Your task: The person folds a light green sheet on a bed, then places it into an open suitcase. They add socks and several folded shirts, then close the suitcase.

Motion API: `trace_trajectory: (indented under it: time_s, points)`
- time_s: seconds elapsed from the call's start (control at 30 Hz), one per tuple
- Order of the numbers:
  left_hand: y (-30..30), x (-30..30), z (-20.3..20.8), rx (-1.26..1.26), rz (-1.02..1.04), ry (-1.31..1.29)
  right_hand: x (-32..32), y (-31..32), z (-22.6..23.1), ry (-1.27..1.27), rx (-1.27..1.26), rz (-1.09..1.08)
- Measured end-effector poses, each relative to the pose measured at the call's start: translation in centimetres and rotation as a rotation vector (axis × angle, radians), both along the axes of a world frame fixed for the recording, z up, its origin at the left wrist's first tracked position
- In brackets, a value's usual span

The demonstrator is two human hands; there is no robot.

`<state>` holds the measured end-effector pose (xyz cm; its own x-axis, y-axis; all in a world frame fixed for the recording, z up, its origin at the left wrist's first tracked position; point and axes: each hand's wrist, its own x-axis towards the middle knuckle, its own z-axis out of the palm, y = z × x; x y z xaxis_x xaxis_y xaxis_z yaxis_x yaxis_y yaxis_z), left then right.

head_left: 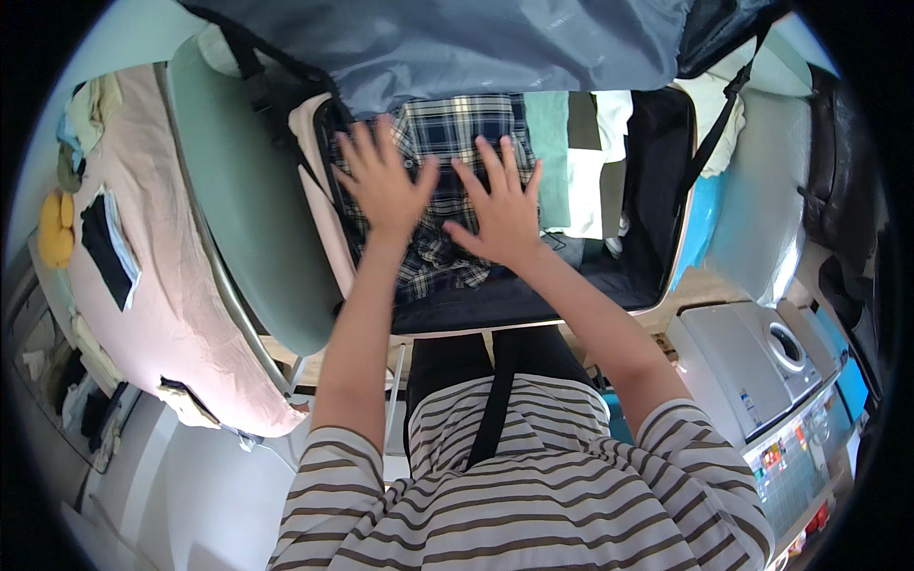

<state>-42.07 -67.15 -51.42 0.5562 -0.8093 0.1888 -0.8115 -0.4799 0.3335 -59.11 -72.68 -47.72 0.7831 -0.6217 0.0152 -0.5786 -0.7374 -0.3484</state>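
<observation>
A dark plaid shirt [447, 128] lies folded in the left part of an open suitcase [543, 303] with a black lining. My left hand [386, 186] rests over the shirt's left side, its fingers spread and nothing in them. Over its right side is my right hand [505, 209], also with fingers stretched apart and holding nothing. To the right of the shirt sit a folded green garment [547, 157] and white garments [586, 190], with dark green cloth between them. Part of the shirt is hidden under my hands.
The suitcase's grey-lined lid [505, 48] stands raised at the far side, with black straps [249, 71] hanging at its corners. A pale green rounded panel [248, 200] and a pink-covered bed [143, 238] are on the left. A white machine [728, 357] stands at the lower right.
</observation>
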Motion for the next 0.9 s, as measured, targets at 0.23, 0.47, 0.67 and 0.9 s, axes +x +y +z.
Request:
trace_trajectory:
  time_s: [0.23, 0.47, 0.67, 0.9]
  points:
    - [0.8, -3.9, -0.8, 0.211, -0.097, 0.059, 2.9, -5.2, -3.7, 0.037, -0.108, 0.031]
    - [0.2, -4.0, -0.8, 0.416, -0.101, 0.091, 2.8, -4.7, -5.2, 0.208, -0.125, 0.025]
    - [1.2, -5.0, 3.6, 0.430, -0.163, 0.280, -2.4, -4.1, -3.6, 0.275, 0.059, 0.037]
    - [18.4, -7.3, 4.7, -0.522, -0.179, 1.152, -10.6, 1.3, -3.5, 0.101, 0.227, -0.086]
